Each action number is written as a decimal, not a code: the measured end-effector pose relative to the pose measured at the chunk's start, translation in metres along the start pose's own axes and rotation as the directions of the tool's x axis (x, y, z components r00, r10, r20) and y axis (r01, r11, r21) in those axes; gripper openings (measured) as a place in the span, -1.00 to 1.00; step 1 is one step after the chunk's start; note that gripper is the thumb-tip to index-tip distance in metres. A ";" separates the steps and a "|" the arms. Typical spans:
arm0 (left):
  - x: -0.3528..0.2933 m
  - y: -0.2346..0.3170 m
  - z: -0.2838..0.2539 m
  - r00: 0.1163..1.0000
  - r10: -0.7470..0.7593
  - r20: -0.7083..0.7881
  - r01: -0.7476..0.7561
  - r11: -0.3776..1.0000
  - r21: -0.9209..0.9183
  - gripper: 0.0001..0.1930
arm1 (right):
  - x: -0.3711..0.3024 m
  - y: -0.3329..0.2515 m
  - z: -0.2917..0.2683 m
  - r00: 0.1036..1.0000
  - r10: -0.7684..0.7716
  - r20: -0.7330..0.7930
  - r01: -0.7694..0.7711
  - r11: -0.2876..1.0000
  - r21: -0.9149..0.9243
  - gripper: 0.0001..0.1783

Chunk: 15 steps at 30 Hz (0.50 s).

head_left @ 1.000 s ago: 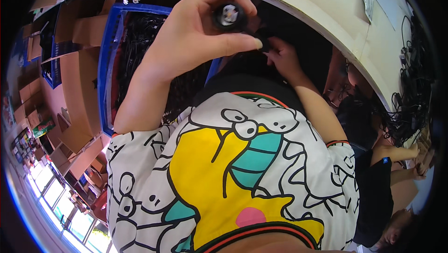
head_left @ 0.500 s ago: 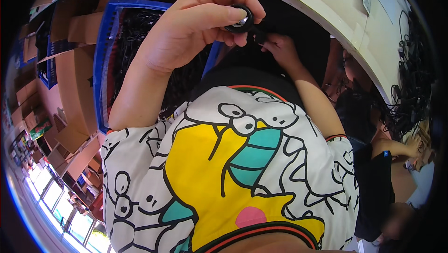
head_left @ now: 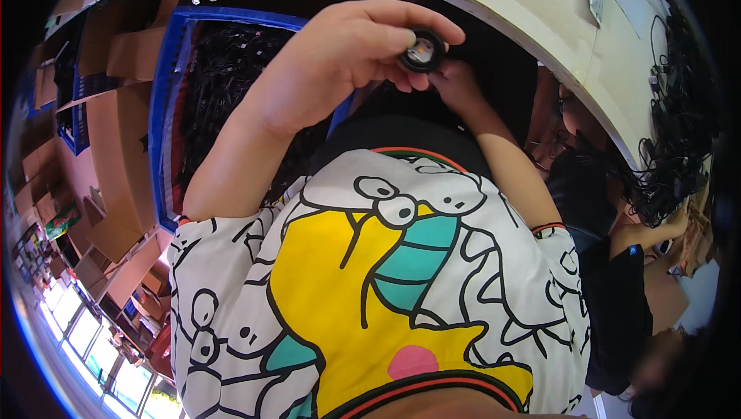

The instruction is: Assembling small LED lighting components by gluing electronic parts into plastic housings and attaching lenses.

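Observation:
My left hand is raised under the table edge, its thumb and fingers closed round a small round black part. That part has a thick black rim and a silvery face with a yellowish spot, much like a small lamp. Close behind it, my right hand is partly hidden by the round part and the left fingertips. Its fingers look bent together against something dark, which cannot be made out against the black background.
A blue crate full of black cables stands at the left. The white table curves across the top, with black cables heaped on its right. Cardboard boxes line the left; another person's arm shows at right.
My left hand and the round part have shifted right and slightly down, and its face now shows more fully. My right hand, shown before with a dark piece at its fingers, is now more covered.

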<state>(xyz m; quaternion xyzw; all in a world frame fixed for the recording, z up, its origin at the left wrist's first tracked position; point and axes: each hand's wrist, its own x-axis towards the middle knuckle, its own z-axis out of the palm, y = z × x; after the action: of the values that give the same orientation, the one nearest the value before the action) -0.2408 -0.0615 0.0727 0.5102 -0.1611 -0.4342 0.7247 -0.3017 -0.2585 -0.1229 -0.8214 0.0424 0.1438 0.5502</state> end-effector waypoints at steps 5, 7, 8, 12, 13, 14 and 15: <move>0.006 0.004 0.004 0.994 0.109 0.012 -0.109 0.981 0.158 -0.49 | -0.001 0.004 -0.008 0.999 0.018 0.042 -0.020 0.999 0.036 -0.70; 0.003 0.012 0.006 0.992 0.122 -0.031 -0.115 0.977 0.178 -0.50 | -0.020 -0.012 -0.015 0.964 -0.262 0.040 0.257 0.886 -0.386 -0.59; 0.004 0.015 0.004 0.989 0.119 -0.091 -0.100 0.976 0.192 -0.50 | -0.031 -0.023 -0.025 0.980 -0.185 0.065 0.194 0.857 -0.478 -0.48; 0.003 -0.002 -0.016 0.909 0.411 -0.069 -0.387 0.894 0.224 -0.69 | -0.065 -0.148 -0.089 0.946 0.065 0.318 -0.059 0.998 -0.027 -0.81; 0.003 -0.008 -0.015 0.860 0.501 -0.099 -0.483 0.861 0.160 -0.69 | -0.064 -0.168 -0.101 0.974 0.042 0.224 -0.049 0.998 0.028 -0.81; 0.009 -0.013 -0.016 0.834 0.544 -0.089 -0.533 0.837 0.124 -0.65 | -0.061 -0.180 -0.112 0.992 0.025 0.121 -0.035 0.996 0.084 -0.82; 0.011 -0.019 -0.019 0.837 0.538 -0.103 -0.534 0.843 0.065 -0.62 | -0.049 -0.189 -0.120 0.999 -0.041 -0.022 0.039 0.997 -0.073 -0.81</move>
<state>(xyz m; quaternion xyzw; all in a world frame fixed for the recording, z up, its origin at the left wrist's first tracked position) -0.2307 -0.0609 0.0462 0.4814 -0.2619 -0.1808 0.8167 -0.2831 -0.2984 0.1021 -0.8433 0.0271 0.1247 0.5221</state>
